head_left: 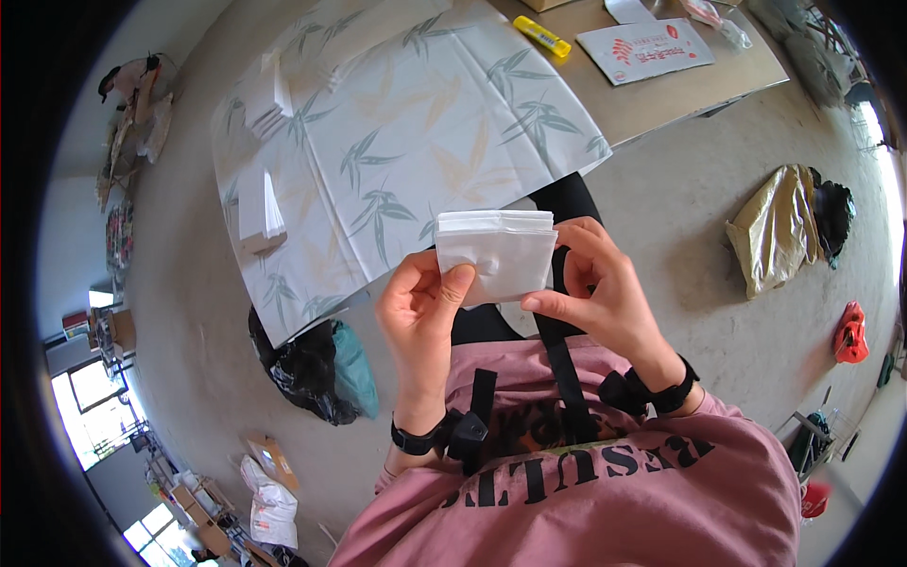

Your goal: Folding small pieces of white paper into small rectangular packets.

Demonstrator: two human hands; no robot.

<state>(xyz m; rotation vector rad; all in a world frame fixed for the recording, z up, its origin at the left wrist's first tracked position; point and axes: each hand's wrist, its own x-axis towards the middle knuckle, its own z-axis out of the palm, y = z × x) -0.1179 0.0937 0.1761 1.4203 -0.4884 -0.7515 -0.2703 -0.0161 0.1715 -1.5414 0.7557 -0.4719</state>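
Note:
In front of my chest I hold a small stack of flat white packets (pixel 510 255), its layered edges showing along the top. My left hand (pixel 422 302) grips the left side, thumb pressed on the front face and fingers curled behind. My right hand (pixel 605 283) is at the right side, thumb by the lower right corner and bent fingers against the right edge. Whether the packets are paper or thin plastic I cannot tell. On the table, similar white stacks lie at the left: a nearer one (pixel 259 213) and a farther one (pixel 269 99).
A leaf-patterned cover (pixel 378 142) lies over the table. A yellow tube (pixel 541 36) and a white-and-red printed packet (pixel 647 50) lie at the far right. Black and teal bags (pixel 321 373) sit on the floor at left; a tan sack (pixel 779 231) and red shoe (pixel 851 334) at right.

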